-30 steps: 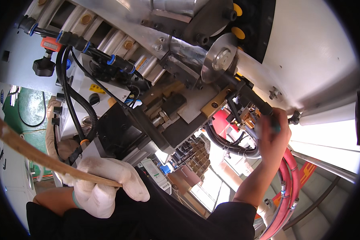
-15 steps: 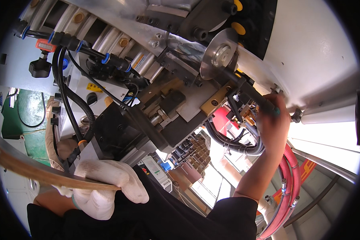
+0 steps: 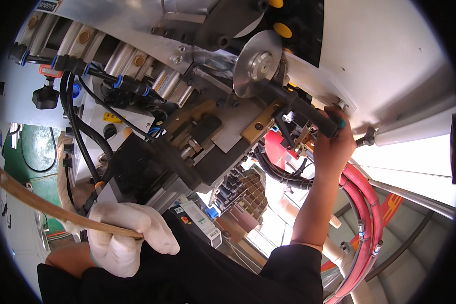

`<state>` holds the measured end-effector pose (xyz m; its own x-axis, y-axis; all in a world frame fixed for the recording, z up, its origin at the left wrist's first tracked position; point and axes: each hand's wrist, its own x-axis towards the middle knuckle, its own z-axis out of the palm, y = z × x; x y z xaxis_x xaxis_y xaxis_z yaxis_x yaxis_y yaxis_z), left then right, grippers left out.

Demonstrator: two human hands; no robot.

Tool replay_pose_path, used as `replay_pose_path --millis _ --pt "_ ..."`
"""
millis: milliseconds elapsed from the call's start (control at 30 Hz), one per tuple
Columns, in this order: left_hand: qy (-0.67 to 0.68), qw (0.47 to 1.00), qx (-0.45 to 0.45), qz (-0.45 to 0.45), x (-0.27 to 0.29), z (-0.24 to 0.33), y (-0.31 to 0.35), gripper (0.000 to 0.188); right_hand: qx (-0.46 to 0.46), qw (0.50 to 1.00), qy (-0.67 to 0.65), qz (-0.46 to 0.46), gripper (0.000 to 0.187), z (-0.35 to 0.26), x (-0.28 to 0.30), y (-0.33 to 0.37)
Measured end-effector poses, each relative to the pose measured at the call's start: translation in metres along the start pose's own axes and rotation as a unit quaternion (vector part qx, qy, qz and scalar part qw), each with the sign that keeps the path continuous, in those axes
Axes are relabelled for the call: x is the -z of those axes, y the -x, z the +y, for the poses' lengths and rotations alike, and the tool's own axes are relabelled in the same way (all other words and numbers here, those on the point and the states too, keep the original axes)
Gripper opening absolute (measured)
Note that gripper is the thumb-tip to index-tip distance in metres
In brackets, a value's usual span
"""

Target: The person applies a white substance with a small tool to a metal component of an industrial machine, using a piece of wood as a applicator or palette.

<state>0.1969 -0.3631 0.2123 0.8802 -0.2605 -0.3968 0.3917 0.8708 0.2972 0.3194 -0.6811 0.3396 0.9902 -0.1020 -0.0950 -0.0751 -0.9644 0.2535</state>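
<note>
White-gloved left hand [image 3: 124,244] pinches a tan curved strip [image 3: 50,207]; bare right hand [image 3: 334,147] curls at the black cylindrical bar [image 3: 309,114], grip not discernible; slippage could cause contact with the metal disc [image 3: 247,66].

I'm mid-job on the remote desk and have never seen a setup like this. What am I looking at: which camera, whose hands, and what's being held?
There is no robot arm here. A person works by hand, and every picture comes from one wide fisheye camera on their head, so straight edges look bent.

The left hand, in a white cloth glove, grips a long tan wooden-looking piece. The bare right hand is at the end of a black cylindrical bar; its fingers are partly hidden, so its grip is unclear.

Ahead is a black-and-silver metal machine with a shiny round metal disc. A small black block and flat grey plate sit on it. Thick red hoses curve at right.
</note>
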Motion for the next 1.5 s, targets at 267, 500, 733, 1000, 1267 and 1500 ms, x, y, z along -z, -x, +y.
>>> replay_pose_path --millis 267,500,733,1000,1267,1500 --pt "0.001 0.999 -0.039 -0.011 0.001 -0.004 0.002 0.032 0.033 0.999 0.019 0.012 0.015 -0.002 0.014 0.009" --pt "-0.002 0.999 -0.047 -0.004 0.001 -0.008 0.001 0.032 -0.001 0.998 0.046 -0.036 0.013 -0.019 0.014 -0.003" --pt "0.007 0.999 -0.031 0.001 0.001 -0.007 0.001 0.033 -0.007 0.999 0.039 -0.026 0.015 -0.018 0.011 -0.004" --pt "-0.018 0.999 -0.042 -0.002 0.0 -0.007 0.003 0.033 -0.037 0.999 -0.03 0.004 0.017 -0.012 -0.006 -0.002" --pt "-0.028 0.998 -0.046 -0.016 0.0 -0.006 0.001 0.03 0.068 0.995 0.058 0.034 0.014 -0.004 -0.001 0.005" --pt "0.01 0.998 -0.052 -0.029 0.005 -0.012 0.003 0.031 0.045 0.998 0.028 0.038 0.013 -0.002 0.004 0.007"
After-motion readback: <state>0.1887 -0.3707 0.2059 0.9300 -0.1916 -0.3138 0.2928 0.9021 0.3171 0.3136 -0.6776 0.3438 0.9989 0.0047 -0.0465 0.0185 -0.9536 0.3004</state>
